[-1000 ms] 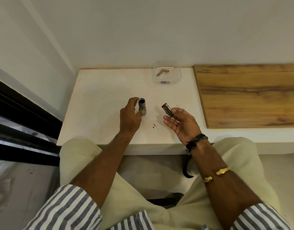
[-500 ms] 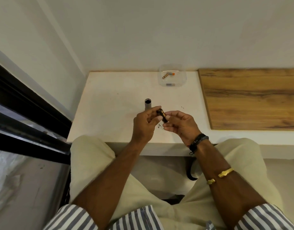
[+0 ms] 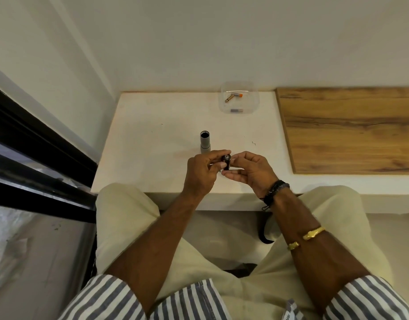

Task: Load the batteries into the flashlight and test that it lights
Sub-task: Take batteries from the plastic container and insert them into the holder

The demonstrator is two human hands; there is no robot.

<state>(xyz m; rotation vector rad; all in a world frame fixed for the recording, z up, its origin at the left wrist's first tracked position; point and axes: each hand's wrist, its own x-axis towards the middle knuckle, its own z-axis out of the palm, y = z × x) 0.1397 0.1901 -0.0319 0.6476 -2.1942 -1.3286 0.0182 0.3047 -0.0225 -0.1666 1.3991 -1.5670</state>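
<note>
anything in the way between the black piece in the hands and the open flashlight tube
Nothing visible. The flashlight tube stands upright, mouth open, just beyond the left hand; the black piece is pinched between it and the right hand.

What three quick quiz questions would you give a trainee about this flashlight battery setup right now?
1. True or false: the grey cylindrical flashlight tube stands upright on the white table, open end up.
2. What do the left hand and right hand hold between them? A) a small black battery holder B) a screwdriver C) a grey screw cap
3. Short answer: where does the copper-and-orange battery lie?
Key: 1 true; 2 A; 3 in the clear plastic container at the table's back edge.
</note>
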